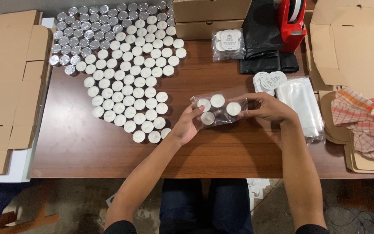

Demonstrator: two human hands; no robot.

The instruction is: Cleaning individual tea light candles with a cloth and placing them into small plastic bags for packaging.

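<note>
A clear plastic bag (pixel 220 109) with several white tealight candles inside lies on the brown table (pixel 109 156) near its middle. My left hand (pixel 188 125) grips the bag's left end, thumb beside a candle. My right hand (pixel 267 106) holds the bag's right end, fingers by the rightmost candle. A large field of loose white tealights (pixel 128 82) covers the table to the left, just beside my left hand.
Flat cardboard sheets (pixel 9 86) lie at far left. Closed cardboard boxes (pixel 211 17), a filled candle bag (pixel 227 43), black bags (pixel 262 43) and a red tape dispenser (pixel 291 21) stand at the back. Round labels (pixel 268 80), clear bags (pixel 304 102) and an orange checked cloth (pixel 362 119) lie right.
</note>
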